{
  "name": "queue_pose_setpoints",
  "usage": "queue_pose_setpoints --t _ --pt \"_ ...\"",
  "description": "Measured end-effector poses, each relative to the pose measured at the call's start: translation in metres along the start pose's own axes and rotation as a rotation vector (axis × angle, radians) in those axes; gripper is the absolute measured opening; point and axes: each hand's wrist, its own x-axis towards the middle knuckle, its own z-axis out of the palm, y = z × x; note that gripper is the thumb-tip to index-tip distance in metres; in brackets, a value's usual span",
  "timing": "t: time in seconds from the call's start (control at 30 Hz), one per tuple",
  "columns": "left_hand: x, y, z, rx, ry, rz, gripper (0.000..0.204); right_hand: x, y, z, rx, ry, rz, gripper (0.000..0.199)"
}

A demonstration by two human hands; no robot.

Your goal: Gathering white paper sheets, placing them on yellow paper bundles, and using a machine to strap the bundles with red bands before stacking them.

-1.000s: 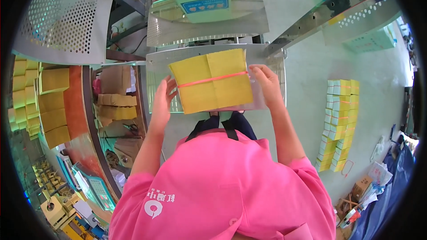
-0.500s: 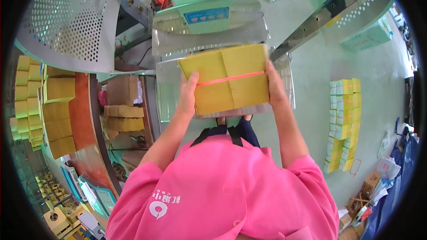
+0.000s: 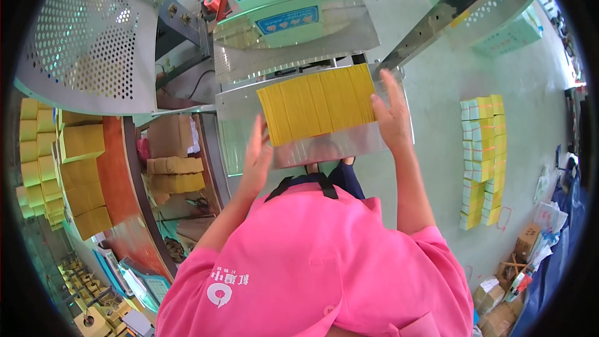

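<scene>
A block of yellow paper booklets or envelopes point(image 3: 321, 103), with several creases across its upper side, lies slightly tilted on the shiny metal bed of a machine point(image 3: 368, 140). No band shows on the side facing me. At its left edge is my left hand point(image 3: 256, 159), open, fingers pointing away from me and close to the paper. My right hand point(image 3: 393, 115) is open too, its fingers raised and spread, with the thumb side beside the block's right edge. Whether either hand still touches the paper I cannot tell.
A clear cover point(image 3: 293, 37) stands behind the bed. Perforated metal guards point(image 3: 87, 43) and a metal bar point(image 3: 449, 15) flank the machine. Banded yellow bundles point(image 3: 483, 159) line the floor at right. More yellow stacks point(image 3: 84, 175) rest on the red-brown table point(image 3: 118, 181) at left.
The yellow block, gripped between both hands with a pink band around it, now rests on the bed with no band visible on top. Both hands have loosened and moved outward.
</scene>
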Motion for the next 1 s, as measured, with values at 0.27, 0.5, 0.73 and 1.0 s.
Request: queue_pose_setpoints --t 0.27,0.5,0.73,1.0 --pt "0.039 -0.026 -0.014 -0.166 0.148 -0.094 0.076 -0.009 -0.022 0.084 -1.016 -0.255 -0.684 0.063" --pt "0.028 -0.048 -0.018 0.332 -0.099 -0.427 0.042 -0.003 -0.056 0.02 -0.548 0.097 -0.626 0.039" --pt "0.041 -0.124 -0.078 0.455 -0.298 -0.191 0.041 0.048 0.096 0.009 0.358 -0.123 -0.005 0.036" --pt "-0.001 -0.032 0.026 0.354 -0.256 -0.599 0.044 -0.015 0.094 -0.068 0.471 -0.065 0.106 0.043"
